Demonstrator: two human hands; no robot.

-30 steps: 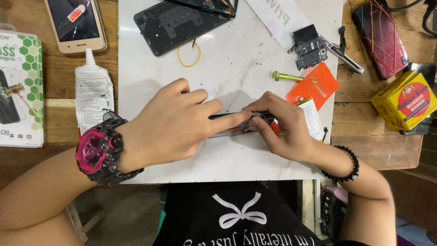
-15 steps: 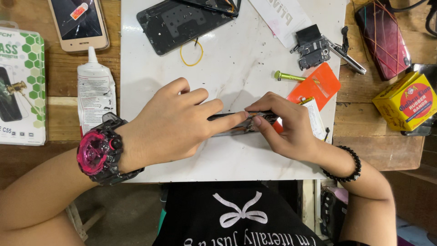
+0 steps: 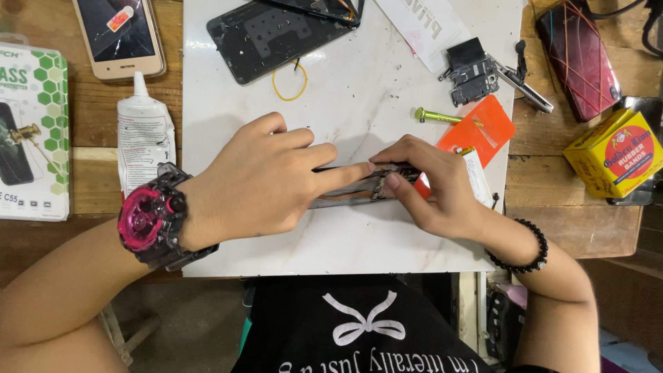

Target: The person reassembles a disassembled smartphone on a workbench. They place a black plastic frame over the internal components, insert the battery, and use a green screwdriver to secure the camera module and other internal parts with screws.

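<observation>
A thin, dark phone part (image 3: 345,195) is held on edge near the middle of the white marble counter (image 3: 359,103), its long axis running left to right. It is pinched from both ends: the left hand (image 3: 259,179) is closed over the left portion, with the fingers (image 3: 338,173) laid along its top edge, and the right hand (image 3: 435,186) is closed around the right end, thumb on the near side. The part lies directly between the two hands, equally close to each. An orange card (image 3: 487,128) lies just beyond the right hand, and an opened phone body (image 3: 276,34) lies at the far side.
</observation>
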